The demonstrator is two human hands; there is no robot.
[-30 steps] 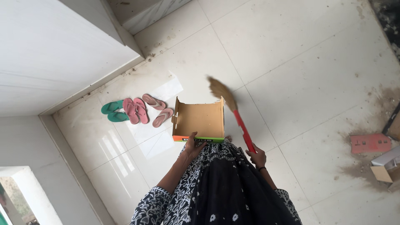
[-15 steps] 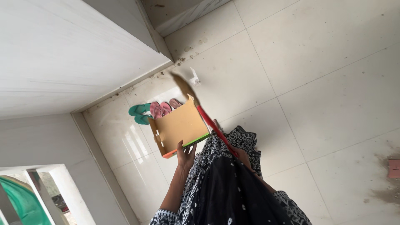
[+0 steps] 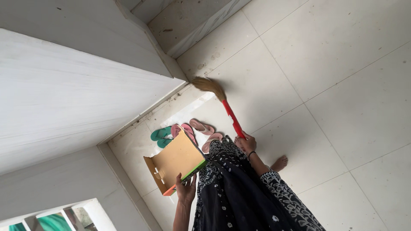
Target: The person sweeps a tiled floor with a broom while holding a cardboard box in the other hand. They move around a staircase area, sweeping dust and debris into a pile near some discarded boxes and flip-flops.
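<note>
My left hand [image 3: 186, 189] grips the edge of a flattened brown cardboard box [image 3: 175, 163] with an orange and green rim, held tilted in front of me. My right hand [image 3: 245, 143] holds the red handle of a broom [image 3: 222, 102]. Its straw head rests on the pale floor tiles close to the corner of the white wall. I wear a black patterned garment, and one bare foot [image 3: 280, 163] shows on the tiles to the right.
Green flip-flops [image 3: 161, 136] and pink sandals [image 3: 201, 127] lie on the floor by the white wall [image 3: 64, 107]. A low step [image 3: 192, 25] runs along the far side. A window frame [image 3: 55, 218] shows bottom left.
The view has swung away from the dust pile and small boxes toward the wall corner. The broom head has moved out past the sandals, and the cardboard box has dropped lower left.
</note>
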